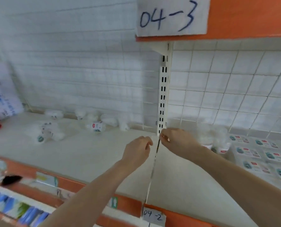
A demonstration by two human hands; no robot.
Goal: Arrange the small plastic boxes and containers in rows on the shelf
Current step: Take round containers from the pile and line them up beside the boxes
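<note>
Both my hands reach to the back of the cream shelf point(90, 154), near the slotted upright post point(163, 95). My left hand point(137, 150) has its fingers curled; the blur hides whether it holds anything. My right hand point(172, 140) is also curled beside the post's base, with something small and white between the two hands. Clear plastic containers point(44, 131) lie scattered on the left shelf, one with a red label point(96, 126). Flat labelled boxes point(261, 154) sit in neat rows on the right shelf. A clear container point(217, 138) stands just behind my right wrist.
A white wire grid backs the shelf. A plastic bag point(2, 102) leans at the far left. Paper signs read "04-3" point(171, 15) above and "04-2" point(153, 216) on the orange front edge. Packaged goods point(21, 208) fill the shelf below.
</note>
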